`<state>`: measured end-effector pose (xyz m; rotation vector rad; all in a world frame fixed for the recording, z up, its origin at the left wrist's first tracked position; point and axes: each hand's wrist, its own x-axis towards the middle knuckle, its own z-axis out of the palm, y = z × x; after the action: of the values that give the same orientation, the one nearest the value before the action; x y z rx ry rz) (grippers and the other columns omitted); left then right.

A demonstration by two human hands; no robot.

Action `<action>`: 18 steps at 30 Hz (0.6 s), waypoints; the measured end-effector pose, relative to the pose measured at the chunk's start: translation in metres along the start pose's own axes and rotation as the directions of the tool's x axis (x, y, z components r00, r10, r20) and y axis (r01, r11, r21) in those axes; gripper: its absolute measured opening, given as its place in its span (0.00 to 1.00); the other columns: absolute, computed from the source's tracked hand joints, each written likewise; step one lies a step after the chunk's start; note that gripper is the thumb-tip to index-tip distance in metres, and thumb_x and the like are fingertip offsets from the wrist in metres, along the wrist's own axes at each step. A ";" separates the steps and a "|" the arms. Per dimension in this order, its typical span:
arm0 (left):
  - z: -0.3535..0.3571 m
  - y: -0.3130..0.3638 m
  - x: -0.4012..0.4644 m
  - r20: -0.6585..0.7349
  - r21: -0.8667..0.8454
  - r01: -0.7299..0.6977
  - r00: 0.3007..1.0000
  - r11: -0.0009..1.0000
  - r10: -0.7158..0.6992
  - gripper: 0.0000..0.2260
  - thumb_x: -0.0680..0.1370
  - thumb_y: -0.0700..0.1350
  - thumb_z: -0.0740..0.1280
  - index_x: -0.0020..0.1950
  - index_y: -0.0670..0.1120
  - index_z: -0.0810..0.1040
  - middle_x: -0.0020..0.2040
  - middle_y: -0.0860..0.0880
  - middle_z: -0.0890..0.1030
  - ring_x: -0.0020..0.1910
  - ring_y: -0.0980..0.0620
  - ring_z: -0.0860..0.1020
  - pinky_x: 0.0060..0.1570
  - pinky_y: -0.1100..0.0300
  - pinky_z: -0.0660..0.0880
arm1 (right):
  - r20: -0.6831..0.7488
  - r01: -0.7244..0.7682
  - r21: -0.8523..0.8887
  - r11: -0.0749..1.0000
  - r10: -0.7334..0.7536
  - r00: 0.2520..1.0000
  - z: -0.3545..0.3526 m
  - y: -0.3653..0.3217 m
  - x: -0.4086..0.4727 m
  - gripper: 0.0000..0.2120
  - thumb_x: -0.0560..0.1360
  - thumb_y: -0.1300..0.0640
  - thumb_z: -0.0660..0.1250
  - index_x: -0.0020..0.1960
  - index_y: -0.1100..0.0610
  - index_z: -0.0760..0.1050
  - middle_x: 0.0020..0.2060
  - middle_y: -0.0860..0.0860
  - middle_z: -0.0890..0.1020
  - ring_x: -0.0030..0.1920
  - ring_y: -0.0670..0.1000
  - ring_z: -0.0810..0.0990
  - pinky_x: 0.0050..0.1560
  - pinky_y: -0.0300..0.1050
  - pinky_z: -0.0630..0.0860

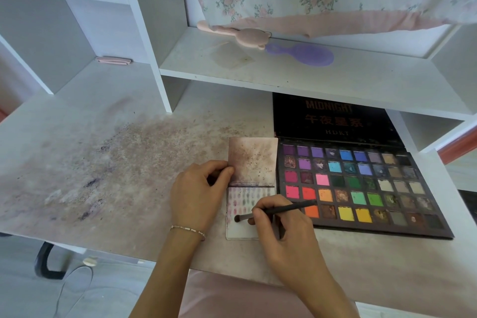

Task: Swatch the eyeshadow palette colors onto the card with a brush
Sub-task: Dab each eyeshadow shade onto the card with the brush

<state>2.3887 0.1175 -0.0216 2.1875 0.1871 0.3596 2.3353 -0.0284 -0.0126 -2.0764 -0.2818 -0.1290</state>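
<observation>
Right hand (281, 224) pinches a dark brush (277, 210), fingers curled round the handle; bristle tip touches the card (241, 230) at its lower left. Left hand (198, 193) grips the card's left edge, thumb on top, fingers curled. Card lies flat on the desk (103, 175), touching the left side of the open palette (361, 188); upper half stained brown, lower half carries rows of faint pink and grey swatches. Palette lid lies back under the shelf (284, 72). Powder smears left of the card. Purple hairbrush (302, 54) on the shelf above the palette.
</observation>
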 end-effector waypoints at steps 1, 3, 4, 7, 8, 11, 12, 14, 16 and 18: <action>0.000 0.000 0.000 0.001 0.000 0.001 1.000 1.000 -0.001 0.05 0.72 0.48 0.69 0.45 0.51 0.83 0.34 0.60 0.78 0.37 0.59 0.76 0.39 0.67 0.70 | 0.000 -0.002 0.000 1.000 0.002 1.000 0.000 0.000 0.000 0.06 0.72 0.52 0.61 0.39 0.41 0.69 0.36 0.43 0.78 0.41 0.46 0.77 0.39 0.34 0.72; 0.000 0.000 0.000 0.003 -0.001 -0.004 1.000 1.000 0.004 0.05 0.72 0.48 0.69 0.44 0.51 0.83 0.34 0.60 0.78 0.37 0.60 0.76 0.38 0.67 0.69 | 0.003 0.001 0.002 1.000 -0.001 1.000 0.000 0.001 0.000 0.05 0.72 0.52 0.61 0.39 0.43 0.69 0.36 0.43 0.78 0.40 0.46 0.77 0.39 0.34 0.72; 0.000 0.000 0.000 0.001 0.001 -0.010 1.000 1.000 0.010 0.04 0.72 0.48 0.69 0.44 0.51 0.83 0.34 0.61 0.77 0.37 0.60 0.76 0.38 0.67 0.69 | 0.005 0.005 0.001 1.000 -0.005 1.000 0.000 0.001 0.000 0.05 0.72 0.52 0.61 0.39 0.42 0.69 0.36 0.43 0.78 0.40 0.46 0.77 0.39 0.34 0.72; 0.000 0.000 0.000 -0.004 0.005 -0.015 1.000 1.000 0.015 0.04 0.72 0.48 0.69 0.44 0.51 0.83 0.33 0.64 0.75 0.37 0.61 0.75 0.38 0.68 0.69 | -0.001 0.015 0.002 1.000 -0.015 1.000 0.000 0.001 0.000 0.07 0.72 0.53 0.61 0.39 0.41 0.68 0.36 0.43 0.77 0.40 0.46 0.78 0.39 0.36 0.72; 0.000 0.000 0.000 -0.005 0.006 -0.015 1.000 1.000 0.015 0.04 0.72 0.48 0.69 0.44 0.51 0.83 0.33 0.64 0.74 0.36 0.62 0.75 0.38 0.68 0.69 | -0.004 0.020 -0.003 1.000 -0.020 1.000 0.000 0.001 0.000 0.07 0.72 0.52 0.61 0.39 0.41 0.68 0.36 0.43 0.77 0.40 0.46 0.77 0.39 0.35 0.72; 0.000 0.000 0.000 -0.006 0.005 -0.018 1.000 1.000 0.018 0.05 0.72 0.48 0.69 0.44 0.51 0.83 0.32 0.65 0.74 0.36 0.63 0.75 0.37 0.69 0.68 | -0.016 0.013 0.038 0.999 -0.012 1.000 -0.001 0.001 -0.001 0.04 0.72 0.49 0.60 0.38 0.42 0.69 0.34 0.44 0.78 0.39 0.45 0.77 0.36 0.30 0.69; 0.000 0.000 0.000 -0.009 0.001 -0.018 1.000 1.000 0.018 0.04 0.72 0.48 0.69 0.44 0.51 0.83 0.32 0.65 0.74 0.36 0.63 0.75 0.37 0.69 0.68 | -0.032 0.000 0.086 0.996 0.003 0.999 -0.001 0.001 -0.001 0.04 0.72 0.47 0.59 0.39 0.43 0.70 0.35 0.44 0.78 0.38 0.45 0.77 0.35 0.31 0.70; -0.001 0.000 0.000 -0.012 -0.003 -0.018 1.000 1.000 0.018 0.04 0.71 0.47 0.70 0.44 0.51 0.83 0.32 0.65 0.74 0.36 0.63 0.75 0.37 0.69 0.68 | -0.109 0.004 0.179 0.984 0.016 0.994 -0.002 0.001 -0.001 0.04 0.71 0.47 0.58 0.42 0.44 0.71 0.38 0.42 0.79 0.39 0.45 0.79 0.36 0.34 0.73; 0.000 -0.001 -0.001 -0.006 0.001 -0.017 1.000 1.000 0.017 0.04 0.72 0.48 0.69 0.44 0.51 0.83 0.32 0.65 0.74 0.36 0.62 0.75 0.37 0.69 0.68 | -0.200 0.030 0.232 0.972 0.018 0.980 -0.003 0.001 -0.001 0.04 0.72 0.48 0.58 0.44 0.42 0.72 0.40 0.40 0.79 0.41 0.43 0.80 0.39 0.30 0.73; 0.000 0.000 -0.001 -0.007 -0.002 -0.014 1.000 1.000 0.014 0.04 0.72 0.47 0.70 0.44 0.51 0.83 0.32 0.65 0.74 0.36 0.63 0.75 0.37 0.69 0.67 | -0.258 0.022 0.265 0.964 0.049 0.965 -0.004 0.002 -0.001 0.06 0.72 0.47 0.58 0.45 0.38 0.72 0.41 0.40 0.80 0.42 0.42 0.80 0.39 0.28 0.73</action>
<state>2.3877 0.1179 -0.0219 2.1870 0.1754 0.3754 2.3348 -0.0333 -0.0121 -1.7698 -0.1143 -0.3372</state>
